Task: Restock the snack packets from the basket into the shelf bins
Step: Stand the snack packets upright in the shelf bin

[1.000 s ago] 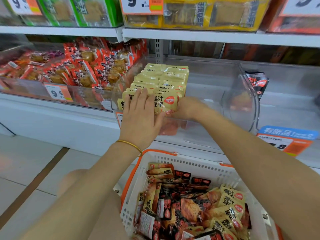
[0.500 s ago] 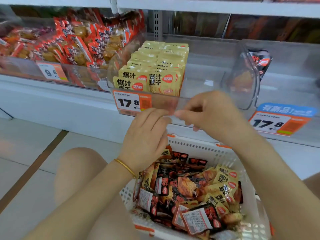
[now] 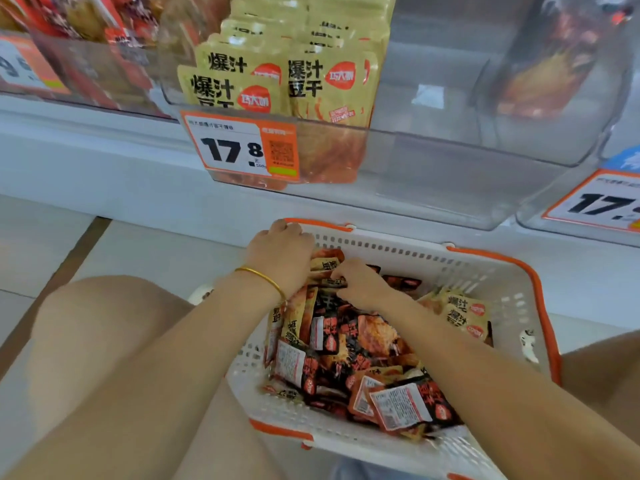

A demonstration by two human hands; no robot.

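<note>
Around: a clear bin (image 3: 433, 161) juts out above the basket, half filled on its left with upright yellow packets (image 3: 322, 84). An orange price tag (image 3: 239, 148) reading 17.8 is fixed to its front.
Left of it: another bin holds red packets (image 3: 104, 29), blurred.
Right of it: a further clear bin (image 3: 554, 64) shows a dark packet. A second price tag (image 3: 602, 202) is cut off by the right edge.
In the way: both forearms cross the near side of the basket and cover part of the heap. A bare knee (image 3: 104, 323) fills the near left.
Basket: white basket (image 3: 485, 271) with orange trim, on the floor (image 3: 41, 244) just below the shelf. Its near corner runs out of view.
Snack packets (image 3: 346, 344): piled loose in the basket, mostly dark and red with white label backs. A few yellow ones lie at the right side, matching those in the bin.
Left hand (image 3: 280, 258): at the basket's far-left corner, with a gold bracelet (image 3: 266, 278) on the wrist. The fingers curl down into the heap with their tips hidden, so whether they hold anything cannot be told.
Right hand (image 3: 360, 284): just beside the left hand, fingers bent and tips pinching a packet on top of the heap.
Hard to read: small print on the packets and tags.
</note>
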